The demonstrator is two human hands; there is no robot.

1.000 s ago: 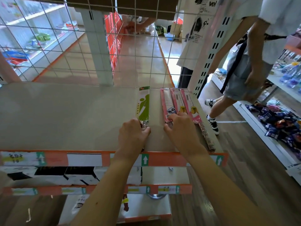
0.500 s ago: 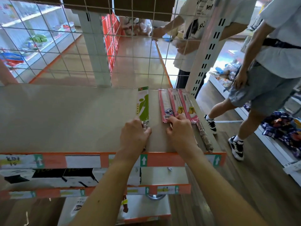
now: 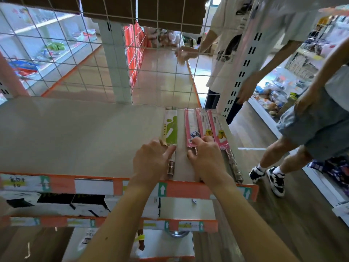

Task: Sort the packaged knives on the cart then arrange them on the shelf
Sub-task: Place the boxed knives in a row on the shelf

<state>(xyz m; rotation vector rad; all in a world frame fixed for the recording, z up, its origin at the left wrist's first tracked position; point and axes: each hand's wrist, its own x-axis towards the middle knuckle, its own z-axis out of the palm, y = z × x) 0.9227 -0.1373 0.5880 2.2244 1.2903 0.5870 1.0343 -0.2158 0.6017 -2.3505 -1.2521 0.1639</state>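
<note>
On the beige shelf (image 3: 75, 133), a green-and-white packaged knife (image 3: 171, 127) lies lengthwise, its steel handle (image 3: 171, 167) pointing at me. My left hand (image 3: 151, 161) pinches the near end of its sleeve. To the right lie three pink packaged knives side by side (image 3: 191, 125). My right hand (image 3: 207, 161) covers the near ends of the left two, fingers curled on them. The rightmost pink knife (image 3: 217, 127) lies untouched, and its steel handle (image 3: 234, 167) reaches the shelf's front edge.
A wire grid (image 3: 156, 72) backs the shelf and a white slotted upright (image 3: 243, 69) stands at its right end. An orange price strip (image 3: 188, 188) runs along the front edge, with boxes (image 3: 56, 203) on the shelf below. Two people (image 3: 311, 120) stand in the aisle at right.
My left hand has slid a little leftward, uncovering the green knife's steel handle. My right hand stays on the pink packs. The people at right have stepped closer.
</note>
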